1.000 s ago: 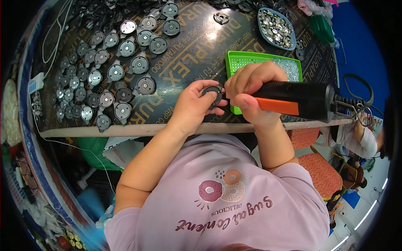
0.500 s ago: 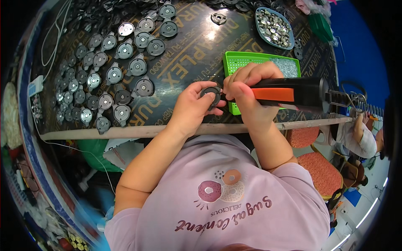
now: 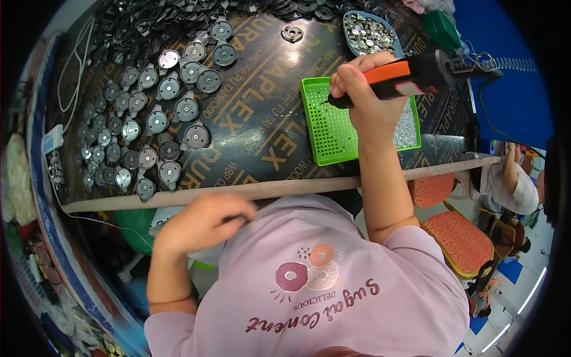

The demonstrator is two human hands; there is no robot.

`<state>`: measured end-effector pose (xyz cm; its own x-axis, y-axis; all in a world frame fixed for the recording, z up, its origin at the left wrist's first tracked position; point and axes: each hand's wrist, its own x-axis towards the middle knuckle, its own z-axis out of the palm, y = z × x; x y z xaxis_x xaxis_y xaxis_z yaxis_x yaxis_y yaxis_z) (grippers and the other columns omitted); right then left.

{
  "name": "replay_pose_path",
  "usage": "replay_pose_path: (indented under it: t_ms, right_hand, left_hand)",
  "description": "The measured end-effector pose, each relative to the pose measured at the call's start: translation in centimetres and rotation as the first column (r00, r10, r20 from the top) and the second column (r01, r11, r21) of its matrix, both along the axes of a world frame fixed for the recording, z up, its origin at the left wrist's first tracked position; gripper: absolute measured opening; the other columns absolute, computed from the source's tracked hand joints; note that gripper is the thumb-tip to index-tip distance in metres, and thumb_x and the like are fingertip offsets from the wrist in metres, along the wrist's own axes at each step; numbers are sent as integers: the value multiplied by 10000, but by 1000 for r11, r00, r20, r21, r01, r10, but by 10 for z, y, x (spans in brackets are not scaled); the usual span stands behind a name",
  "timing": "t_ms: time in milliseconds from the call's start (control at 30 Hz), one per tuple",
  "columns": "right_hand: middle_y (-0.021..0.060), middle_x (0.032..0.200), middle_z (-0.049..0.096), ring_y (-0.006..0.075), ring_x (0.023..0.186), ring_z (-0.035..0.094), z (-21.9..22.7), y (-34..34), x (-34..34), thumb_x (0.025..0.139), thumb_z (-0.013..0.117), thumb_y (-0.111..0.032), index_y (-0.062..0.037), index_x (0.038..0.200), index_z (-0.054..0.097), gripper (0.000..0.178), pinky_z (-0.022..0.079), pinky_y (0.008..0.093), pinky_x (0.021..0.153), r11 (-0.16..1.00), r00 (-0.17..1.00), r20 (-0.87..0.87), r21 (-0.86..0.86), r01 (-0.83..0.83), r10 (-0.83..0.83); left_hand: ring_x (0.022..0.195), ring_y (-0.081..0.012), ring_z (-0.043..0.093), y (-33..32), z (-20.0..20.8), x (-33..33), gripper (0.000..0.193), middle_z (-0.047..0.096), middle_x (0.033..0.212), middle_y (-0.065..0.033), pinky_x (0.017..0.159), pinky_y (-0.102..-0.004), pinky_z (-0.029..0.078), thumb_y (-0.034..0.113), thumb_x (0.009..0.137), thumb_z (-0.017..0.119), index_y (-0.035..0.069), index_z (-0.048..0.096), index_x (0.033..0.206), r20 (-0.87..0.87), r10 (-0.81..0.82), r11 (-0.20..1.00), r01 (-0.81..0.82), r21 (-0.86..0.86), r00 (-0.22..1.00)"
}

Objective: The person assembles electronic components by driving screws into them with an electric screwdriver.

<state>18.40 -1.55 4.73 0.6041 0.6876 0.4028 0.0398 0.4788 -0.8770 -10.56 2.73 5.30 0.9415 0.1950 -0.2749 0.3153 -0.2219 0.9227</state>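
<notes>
My right hand (image 3: 372, 89) is wrapped round a black and orange electric screwdriver (image 3: 416, 77). Its thin tip points left, over the perforated side of a green tray (image 3: 315, 156). Small silvery screws (image 3: 408, 126) lie heaped in the tray's right part. My left hand (image 3: 202, 221), smeared by motion, is below the table edge in front of my shirt. Its fingers are curled on a dark round part (image 3: 237, 219), of which only a little shows. Several grey disc parts with metal centres (image 3: 187, 109) lie in rows on the table's left side.
A blue bowl of shiny metal pieces (image 3: 372, 35) stands at the far right, beside a green container (image 3: 441, 30). One loose ring part (image 3: 292, 34) lies at the back middle. Dark parts (image 3: 154, 24) are piled far left. A coiled cord (image 3: 514, 63) runs from the screwdriver.
My left hand has drawn back from the screwdriver tip, down and left past the table edge, with the dark round part. My right hand has lifted the screwdriver up and away.
</notes>
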Motion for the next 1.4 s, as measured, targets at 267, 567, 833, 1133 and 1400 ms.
replay_pose_path:
  t_ms: [267, 567, 833, 1133, 1400]
  right_hand:
    - [4, 679, 592, 76, 575, 554, -15, 7, -1, 701, 812, -4, -37, 739, 569, 247, 434, 200, 528, 1000, 998, 61, -4, -16, 16]
    - [35, 680, 599, 107, 542, 584, -9, 5, -2, 750, 742, 29, -41, 794, 554, 206, 483, 220, 510, 997, 997, -26, 24, -68, 68]
    - [18, 686, 573, 93, 560, 569, -14, 7, -5, 709, 784, 49, -56, 808, 536, 288, 463, 213, 516, 1000, 999, 47, 5, -18, 18]
    - [0, 699, 573, 76, 575, 540, -16, 4, 1, 705, 798, 30, -58, 828, 533, 305, 452, 205, 565, 1000, 980, 197, -17, -1, 4]
    - [94, 639, 512, 189, 509, 514, 22, -14, -5, 852, 558, 34, -63, 851, 454, 142, 478, 346, 546, 945, 939, -189, 213, -247, 288]
  left_hand:
    - [882, -337, 630, -29, -52, -113, 277, 669, 937, -134, 792, -430, 508, 148, 736, 658, 86, 662, 1006, -741, -11, 812, 439, 386, 671]
    - [855, -323, 564, 14, 10, -16, 204, 613, 893, -130, 745, -392, 457, 117, 771, 685, 31, 614, 943, 34, 464, 639, -361, 679, 885]
    - [1041, -320, 462, 30, -4, 25, 280, 546, 1049, -113, 892, -460, 342, 135, 733, 736, 17, 623, 961, 102, 577, 169, -241, 956, 810]
    - [985, -303, 524, 18, -13, 38, 288, 568, 1057, -97, 861, -409, 390, 29, 736, 697, 52, 572, 995, 152, 490, 343, -350, 872, 858]
    - [867, -250, 643, 5, -31, 63, 227, 542, 1140, -129, 684, -332, 524, -83, 807, 571, 16, 500, 998, 376, 490, 648, -618, 446, 786]
